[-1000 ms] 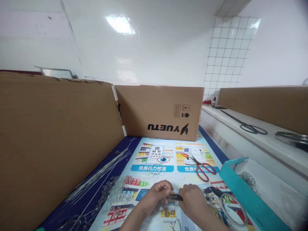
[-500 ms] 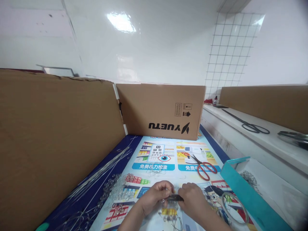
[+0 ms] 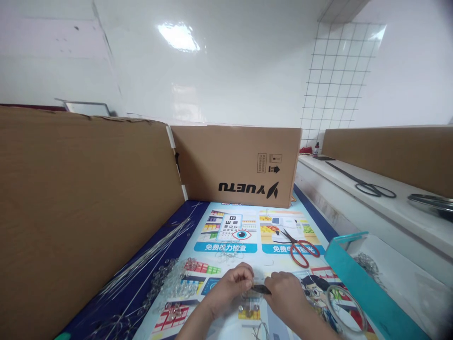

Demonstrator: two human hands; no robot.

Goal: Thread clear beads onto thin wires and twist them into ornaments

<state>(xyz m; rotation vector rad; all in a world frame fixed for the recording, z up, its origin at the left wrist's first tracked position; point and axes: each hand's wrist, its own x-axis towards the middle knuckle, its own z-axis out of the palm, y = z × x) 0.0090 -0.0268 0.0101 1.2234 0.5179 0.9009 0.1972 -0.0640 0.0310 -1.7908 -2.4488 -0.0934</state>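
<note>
Cardboard panels wall the bench on the left and across the back, the back one printed YUETU upside down. To the right, a white ledge carries long dark shears and a metal dish. The work surface is a printed poster mat with an eye-chart picture.

Next down in size: a teal-edged open box at the right, a clear tape roll just beside its near wall, a bundle of thin wires running diagonally along the left edge, and a heap of clear beads at the wires' near end. Red-handled scissors lie beyond the hands, well apart from them.

Hands meet at the bottom centre. The right hand is closed around a small dark tool — its long axis lies roughly level, tip pointing left toward the left hand. The left hand's fingertips are pinched together on something tiny at that tip; too small to identify. The two hands are nearly touching, the tool bridging the gap between them.

Directly under the hands, a few beaded pieces rest on the mat — nothing else stands between the hands.
</note>
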